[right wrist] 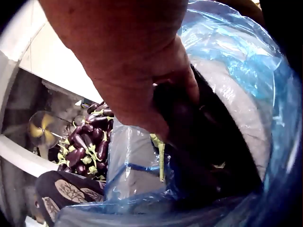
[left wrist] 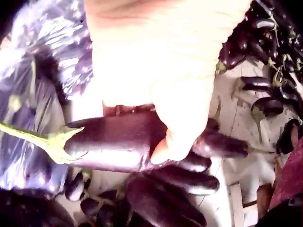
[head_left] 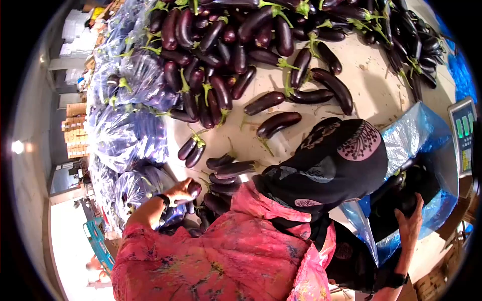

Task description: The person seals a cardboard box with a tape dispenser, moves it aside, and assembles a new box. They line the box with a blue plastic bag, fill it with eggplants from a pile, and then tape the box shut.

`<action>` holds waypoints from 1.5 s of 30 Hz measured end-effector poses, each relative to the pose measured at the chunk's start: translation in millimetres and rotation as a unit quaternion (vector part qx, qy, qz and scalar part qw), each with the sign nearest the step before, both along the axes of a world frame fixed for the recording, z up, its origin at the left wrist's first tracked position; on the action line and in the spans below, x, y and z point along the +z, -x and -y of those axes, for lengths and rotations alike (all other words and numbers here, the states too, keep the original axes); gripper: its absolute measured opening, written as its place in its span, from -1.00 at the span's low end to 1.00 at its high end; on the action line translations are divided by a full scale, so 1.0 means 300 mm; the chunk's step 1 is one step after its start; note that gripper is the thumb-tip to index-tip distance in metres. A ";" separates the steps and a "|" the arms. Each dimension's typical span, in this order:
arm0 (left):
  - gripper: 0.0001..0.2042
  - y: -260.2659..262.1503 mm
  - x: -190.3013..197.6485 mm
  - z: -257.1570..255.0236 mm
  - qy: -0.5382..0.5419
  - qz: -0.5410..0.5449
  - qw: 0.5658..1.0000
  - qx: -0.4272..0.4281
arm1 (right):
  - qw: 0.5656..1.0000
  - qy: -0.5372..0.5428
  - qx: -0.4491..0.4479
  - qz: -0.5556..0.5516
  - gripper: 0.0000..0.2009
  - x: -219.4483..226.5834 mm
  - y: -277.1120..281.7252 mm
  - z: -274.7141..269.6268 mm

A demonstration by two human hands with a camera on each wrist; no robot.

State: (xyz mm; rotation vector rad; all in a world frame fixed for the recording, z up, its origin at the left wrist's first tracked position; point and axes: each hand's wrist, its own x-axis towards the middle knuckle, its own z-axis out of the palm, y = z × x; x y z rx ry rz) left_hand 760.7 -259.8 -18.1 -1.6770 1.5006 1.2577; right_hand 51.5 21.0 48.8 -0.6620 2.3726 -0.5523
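In the head view the left hand (head_left: 179, 192) grips an eggplant (head_left: 194, 188) at the table's left side. The left wrist view shows that hand (left wrist: 156, 75) with thumb and fingers round the dark purple eggplant (left wrist: 111, 142), its green stem pointing left, above other eggplants (left wrist: 161, 198). At the right, the right hand (head_left: 410, 220) is inside a blue plastic bag (head_left: 444, 185). Seen from the right wrist, this hand (right wrist: 137, 71) holds a dark eggplant (right wrist: 175, 106) within the bag (right wrist: 279, 123); a green stem (right wrist: 161, 158) hangs below the fingers. The bag's inside is dark.
Many eggplants (head_left: 221, 45) are heaped across the far side of the white table (head_left: 361, 55). Filled clear plastic bags (head_left: 128, 135) line its left edge. A scale with a lit display (head_left: 463, 128) is at the far right. A fan (right wrist: 42, 130) stands beyond the table.
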 end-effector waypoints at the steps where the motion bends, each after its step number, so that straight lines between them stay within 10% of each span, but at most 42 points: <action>1: -0.43 -0.082 -0.075 -0.026 0.006 -0.007 0.997 -0.082 | 0.999 0.049 0.000 0.007 -0.23 -0.032 0.010 -0.017; 3: -0.49 -0.097 -0.136 -0.018 -0.068 -0.003 0.979 -0.195 | 0.995 0.093 0.003 0.040 -0.27 -0.031 0.019 -0.023; 6: -0.43 -0.017 -0.172 0.090 -0.167 -0.082 0.976 0.111 | 0.992 0.114 -0.023 0.057 -0.32 -0.015 0.053 -0.044; 9: -0.60 -0.078 -0.466 0.364 -0.129 -0.207 0.967 0.080 | 0.981 0.137 -0.086 0.108 -0.32 0.091 0.094 -0.066; 12: -0.56 0.189 -0.481 0.574 -0.144 -0.258 0.917 0.268 | 0.982 0.162 -0.054 0.079 -0.33 0.125 0.155 -0.068; 18: -0.51 0.767 -0.394 0.531 0.066 -0.249 0.962 -0.084 | 0.992 -0.043 0.046 -0.110 -0.35 0.036 0.290 0.025; 21: -0.53 0.805 -0.389 0.452 -0.098 -0.344 0.933 0.034 | 0.940 -0.095 0.148 -0.291 -0.37 -0.209 0.365 -0.018; 24: -0.83 0.796 -0.315 0.345 -0.022 -0.278 0.959 -0.056 | 0.898 -0.164 0.205 -0.353 -0.32 -0.235 0.326 -0.027; 26: -0.72 0.665 -0.481 0.335 0.293 -0.363 0.815 -0.344 | 0.897 -0.205 0.190 -0.342 -0.32 -0.258 0.304 -0.033; 28: -0.82 0.671 -0.377 0.329 0.199 -0.228 0.931 -0.202 | 0.877 -0.242 0.211 -0.358 -0.35 -0.235 0.283 -0.023; 31: -0.84 0.540 -0.443 0.417 0.268 -0.241 0.929 -0.088 | 0.864 -0.244 0.227 -0.378 -0.36 -0.246 0.289 -0.032; 36: -0.74 0.362 -0.533 0.687 0.448 -0.126 0.884 0.048 | 0.869 -0.250 0.219 -0.366 -0.36 -0.243 0.294 -0.041; 38: -0.64 0.334 -0.506 0.801 0.610 -0.082 0.788 0.030 | 0.885 -0.230 0.220 -0.341 -0.32 -0.239 0.298 -0.063; 40: -0.52 0.369 -0.332 0.923 0.587 0.008 0.798 0.137 | 0.900 -0.229 0.203 -0.312 -0.29 -0.207 0.276 -0.050; 42: -0.43 0.201 -0.441 1.135 0.695 -0.088 0.694 0.163 | 0.912 -0.197 0.201 -0.299 -0.26 -0.206 0.274 -0.070; 45: -0.31 0.230 -0.282 1.252 0.678 -0.033 0.712 0.178 | 0.922 -0.197 0.183 -0.278 -0.26 -0.214 0.273 -0.078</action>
